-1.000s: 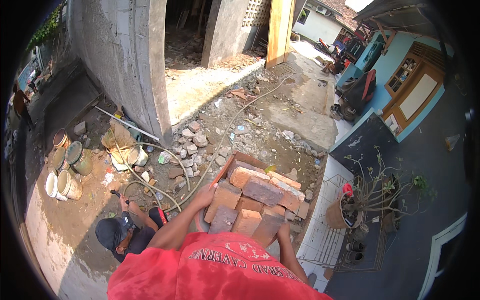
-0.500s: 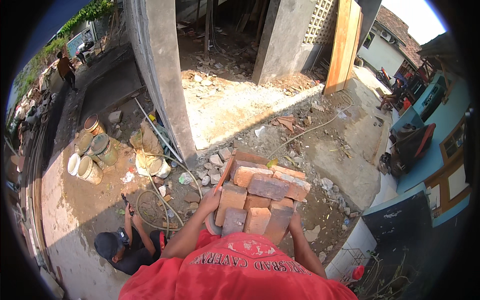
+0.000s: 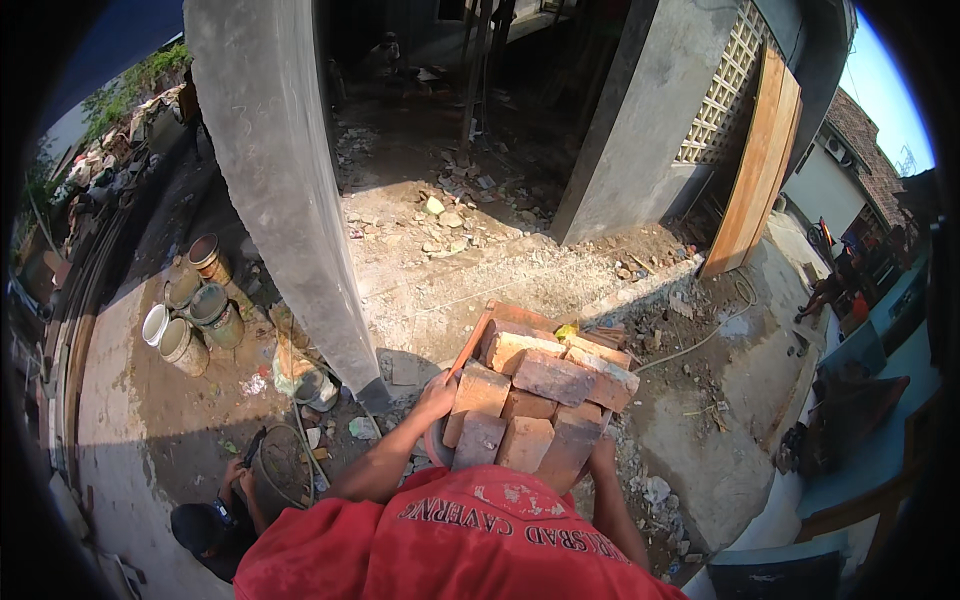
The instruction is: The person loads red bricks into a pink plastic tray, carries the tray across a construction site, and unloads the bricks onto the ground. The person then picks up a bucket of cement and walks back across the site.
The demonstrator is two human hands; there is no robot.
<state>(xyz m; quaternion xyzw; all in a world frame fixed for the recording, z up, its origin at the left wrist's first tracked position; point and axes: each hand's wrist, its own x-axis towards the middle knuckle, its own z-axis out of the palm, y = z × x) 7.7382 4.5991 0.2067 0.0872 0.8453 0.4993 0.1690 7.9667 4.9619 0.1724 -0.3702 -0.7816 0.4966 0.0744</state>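
Observation:
A stack of reddish, orange and dark bricks [image 3: 530,395] is piled in front of my chest. Beneath it a bit of a greyish, rounded container rim [image 3: 436,442] shows; the rest of this container is hidden by the load. My left hand [image 3: 436,396] is closed on the container's left side, beside a thin orange-red slab [image 3: 472,340] that stands at the edge of the pile. On the opposite side my right hand [image 3: 603,456] holds the load low down, its fingers mostly hidden by the bricks.
Ahead stands a grey concrete pillar [image 3: 285,190], beside an opening with rubble [image 3: 450,215] on its floor. Buckets [image 3: 207,312] and a hose [image 3: 300,440] lie left. A crouching person [image 3: 205,525] is at lower left. Wooden boards [image 3: 755,170] lean at right.
I have moved forward with the bricks, so the pillar and opening are nearer. The crouching person now sits lower in the view. Both hands keep their hold.

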